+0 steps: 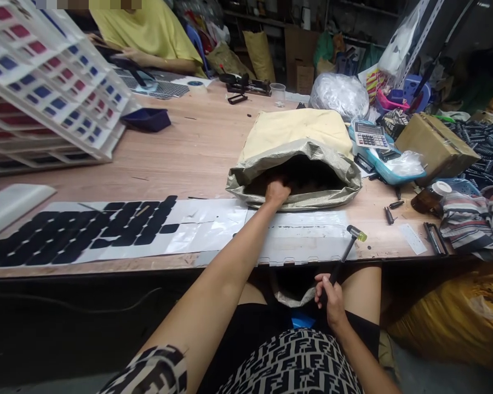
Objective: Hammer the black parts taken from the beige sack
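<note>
My left hand (277, 192) reaches into the mouth of a pale yellow woven sack (298, 128) lying on the table. Its fingers are lost in the dark inside, so what they touch is hidden. Down by my lap, my right hand (331, 298) is closed round the handle of a small mallet (356, 233) with a yellow-green face at one end. The mallet's head rises just over the table's front edge. To the left, rows of flat black rounded pieces (66, 232) lie on a white sheet (193, 221).
White plastic baskets (61, 82) stand at left beside a dark blue tray (147, 119). A person in a yellow top (148, 33) sits across the table. At right are a calculator (370, 135), a cardboard box (435, 146) and a brown jar (429, 200). Another sack (293, 298) opens below the table edge.
</note>
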A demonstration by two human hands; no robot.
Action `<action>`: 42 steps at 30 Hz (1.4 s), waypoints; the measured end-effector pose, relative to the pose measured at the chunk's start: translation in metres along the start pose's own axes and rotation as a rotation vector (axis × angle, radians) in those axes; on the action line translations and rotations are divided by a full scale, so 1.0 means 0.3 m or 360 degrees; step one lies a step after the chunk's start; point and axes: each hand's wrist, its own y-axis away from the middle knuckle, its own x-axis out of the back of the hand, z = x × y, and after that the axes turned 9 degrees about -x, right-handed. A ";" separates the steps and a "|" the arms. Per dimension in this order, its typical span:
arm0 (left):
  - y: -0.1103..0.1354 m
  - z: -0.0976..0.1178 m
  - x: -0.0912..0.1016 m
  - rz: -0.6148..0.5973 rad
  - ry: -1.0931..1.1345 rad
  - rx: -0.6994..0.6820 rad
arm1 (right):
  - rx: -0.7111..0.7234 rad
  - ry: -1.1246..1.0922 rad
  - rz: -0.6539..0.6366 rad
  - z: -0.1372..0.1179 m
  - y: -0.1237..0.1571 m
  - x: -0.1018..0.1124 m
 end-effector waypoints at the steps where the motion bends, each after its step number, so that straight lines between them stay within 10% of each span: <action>1: 0.025 0.011 0.020 0.0056 0.0028 -0.0080 | -0.0006 0.0001 0.0001 -0.002 0.001 -0.002; 7: 0.307 0.085 0.060 -0.0033 0.0331 -0.0928 | -0.0014 0.0036 0.0011 -0.005 -0.003 -0.012; 11: 0.436 0.092 -0.009 -0.0245 0.0231 -0.0973 | -0.0008 0.0096 0.0034 0.003 -0.007 0.000; 23: 0.417 0.064 -0.045 -0.0287 0.0393 -0.0881 | 0.0337 0.0298 0.0298 -0.036 0.086 -0.004; 42: 0.414 0.085 -0.027 -0.0336 0.0416 -0.0814 | 0.0148 0.0393 0.0076 -0.136 0.155 -0.075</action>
